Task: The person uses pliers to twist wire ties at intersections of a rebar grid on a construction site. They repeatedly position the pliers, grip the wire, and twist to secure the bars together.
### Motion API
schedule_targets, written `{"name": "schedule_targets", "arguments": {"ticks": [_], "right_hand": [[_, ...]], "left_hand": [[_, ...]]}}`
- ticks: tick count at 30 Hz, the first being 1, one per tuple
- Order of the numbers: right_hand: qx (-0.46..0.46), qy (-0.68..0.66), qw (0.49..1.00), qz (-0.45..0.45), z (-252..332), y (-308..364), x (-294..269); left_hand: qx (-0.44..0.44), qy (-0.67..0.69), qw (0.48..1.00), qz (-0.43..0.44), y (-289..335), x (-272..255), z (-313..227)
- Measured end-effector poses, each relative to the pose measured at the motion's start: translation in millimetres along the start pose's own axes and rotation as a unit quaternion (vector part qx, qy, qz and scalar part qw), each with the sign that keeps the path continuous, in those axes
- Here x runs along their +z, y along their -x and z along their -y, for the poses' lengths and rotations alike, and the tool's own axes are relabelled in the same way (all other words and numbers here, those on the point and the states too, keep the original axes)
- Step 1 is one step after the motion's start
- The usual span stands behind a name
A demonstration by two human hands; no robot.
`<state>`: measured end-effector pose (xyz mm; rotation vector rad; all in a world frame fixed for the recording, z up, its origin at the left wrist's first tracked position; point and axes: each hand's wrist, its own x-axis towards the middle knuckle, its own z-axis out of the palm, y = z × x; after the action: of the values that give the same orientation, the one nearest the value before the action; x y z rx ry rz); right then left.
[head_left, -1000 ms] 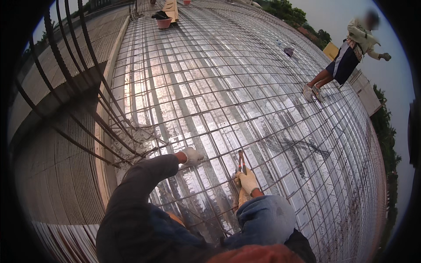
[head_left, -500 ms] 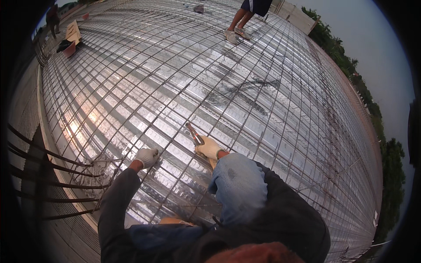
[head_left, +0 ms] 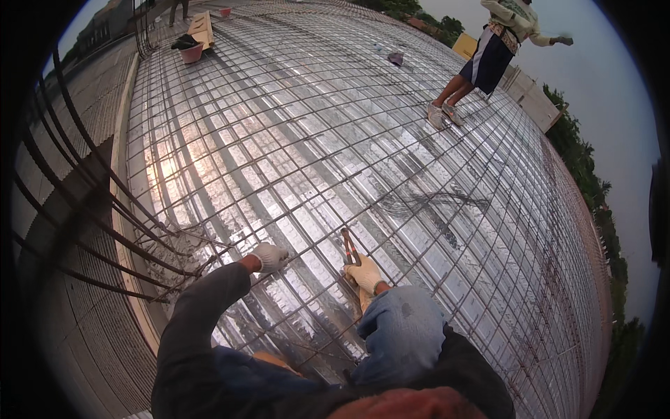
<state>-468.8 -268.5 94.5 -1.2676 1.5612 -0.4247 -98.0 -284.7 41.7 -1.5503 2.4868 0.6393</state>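
Note:
My right hand [head_left: 364, 273], in a pale knit glove, is wrapped round the handles of a pair of pincers [head_left: 350, 246]. Their jaws point away from me, close over the rebar mesh [head_left: 317, 187]. To the left, my left hand [head_left: 268, 258], gloved in white, is closed in a fist just above the mesh bars. What it holds, if anything, is hidden inside the fingers. Beneath the mesh lies shiny ribbed metal decking [head_left: 328, 214]. My bent knee [head_left: 405, 328] in blue denim is right beside the right forearm.
Several thick rebar rods [head_left: 115, 230] curve out at the left, over the deck's edge. Loose dark wire [head_left: 436, 201] lies on the mesh ahead. Another person [head_left: 488, 59] stands at far right. A reddish tub [head_left: 190, 54] and a wooden plank [head_left: 201, 29] are at far left.
My view has tilted up and turned left, bringing more of the other person and the curved rods into sight. Both hands keep their grips, with little visible movement against the mesh.

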Motion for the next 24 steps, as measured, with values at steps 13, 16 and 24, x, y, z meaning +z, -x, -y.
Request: {"name": "schedule_targets", "arguments": {"ticks": [13, 16, 24], "right_hand": [[-0.031, -0.001, 0.999, 0.008, 0, -1, 2], [-0.025, -0.006, 1.000, 0.004, -8, -8, 2], [-0.019, -0.027, 0.999, 0.001, -12, -16, 7]], "left_hand": [[0.022, 0.021, 0.999, -0.025, 0, 11, 5], [0.024, 0.017, 0.999, -0.020, -1, 9, 3], [0.026, 0.015, 0.999, -0.021, 0, 10, 4]]}}
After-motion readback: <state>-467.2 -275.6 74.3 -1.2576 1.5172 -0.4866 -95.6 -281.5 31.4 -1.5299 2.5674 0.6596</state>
